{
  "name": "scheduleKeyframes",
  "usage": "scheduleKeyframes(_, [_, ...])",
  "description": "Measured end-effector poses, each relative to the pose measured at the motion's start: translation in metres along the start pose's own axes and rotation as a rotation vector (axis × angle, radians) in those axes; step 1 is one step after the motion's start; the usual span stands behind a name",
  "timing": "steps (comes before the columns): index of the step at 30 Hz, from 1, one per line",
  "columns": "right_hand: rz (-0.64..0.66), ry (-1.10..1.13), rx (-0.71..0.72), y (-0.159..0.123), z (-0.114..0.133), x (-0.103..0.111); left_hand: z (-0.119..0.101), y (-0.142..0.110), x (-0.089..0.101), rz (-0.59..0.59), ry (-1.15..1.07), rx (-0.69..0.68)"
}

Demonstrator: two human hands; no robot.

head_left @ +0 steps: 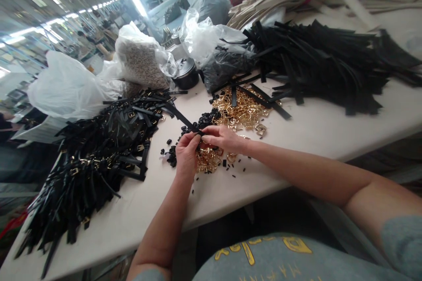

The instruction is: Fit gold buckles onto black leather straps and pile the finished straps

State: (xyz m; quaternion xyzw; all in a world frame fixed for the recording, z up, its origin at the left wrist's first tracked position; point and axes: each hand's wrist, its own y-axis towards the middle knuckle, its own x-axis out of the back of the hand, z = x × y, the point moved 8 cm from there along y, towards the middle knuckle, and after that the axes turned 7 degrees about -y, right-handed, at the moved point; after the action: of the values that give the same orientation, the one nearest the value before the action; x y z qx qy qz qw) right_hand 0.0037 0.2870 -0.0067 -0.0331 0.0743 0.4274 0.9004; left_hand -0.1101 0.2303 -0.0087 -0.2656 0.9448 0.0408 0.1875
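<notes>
My left hand [187, 151] and my right hand [224, 137] meet over the middle of the table, fingertips nearly touching. Both pinch one end of a black strap [180, 116], whose free length slants up and to the left. Whatever small part lies between the fingertips is hidden. Beneath and beyond my hands lie gold buckles [244, 107] in a loose heap. Small black loops [207, 118] are piled beside them, and a smaller cluster of gold pieces [208, 160] shows just below my fingers.
Black straps with gold buckles [108, 153] cover the table's left side. Plain black straps [316, 59] are stacked at the back right. Behind stand a round dark tin [186, 74] and filled plastic bags [140, 59]. The white table's front edge [231, 210] runs close to my body.
</notes>
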Motion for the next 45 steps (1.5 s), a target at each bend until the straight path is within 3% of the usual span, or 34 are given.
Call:
scheduleKeyframes(8, [-0.063, -0.018, -0.056, -0.003, -0.002, -0.003, 0.002, -0.004, 0.001, 0.001, 0.042, -0.015])
scheduleKeyframes(14, [-0.18, -0.477, 0.093, -0.009, 0.019, 0.01, 0.004, -0.002, -0.005, 0.026, -0.07, 0.048])
scheduleKeyframes(19, [-0.183, -0.744, 0.147, -0.011, 0.025, 0.012, 0.008, -0.002, -0.005, 0.1, 0.018, 0.191])
scheduleKeyframes(24, [-0.267, -0.916, 0.133, -0.013, 0.032, 0.017, 0.005, -0.002, 0.005, 0.11, 0.18, 0.135])
scheduleKeyframes(30, [-0.34, -1.072, 0.138, -0.014, 0.034, 0.018, 0.012, -0.002, 0.008, 0.064, 0.155, 0.099])
scheduleKeyframes(38, [-0.34, -1.097, 0.156, -0.015, 0.036, 0.014, 0.023, -0.004, -0.004, 0.049, 0.023, 0.167])
scheduleKeyframes(45, [-0.242, -1.075, 0.203, -0.015, 0.033, 0.01, 0.022, -0.007, -0.015, 0.073, -0.049, 0.177])
